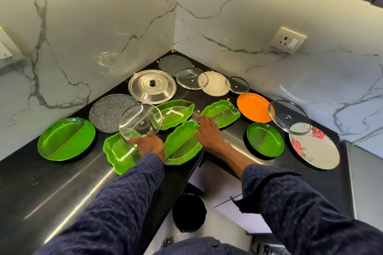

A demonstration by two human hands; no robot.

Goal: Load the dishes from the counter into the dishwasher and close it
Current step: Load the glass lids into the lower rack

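The left hand, at the middle of the frame, grips the near rim of a glass lid, fingers curled under its edge, and holds it tilted up off the table. The lid hangs over the upper end of a green leaf tray, its knob on the far side.

The right hand lies just right of centre with fingers straight and together, pointing toward the upper left. It rests between two more leaf trays: one touches its left side, with its long axis running from lower left to upper right, and another lies just beyond the fingertips, toward the upper right. Whether the fingers rest on either rim I cannot tell.

That nearest tray lies alongside the right hand, so I judge a grip on its right rim the likely next pick. The dishwasher is not in view; plates and lids are spread across the whole corner.
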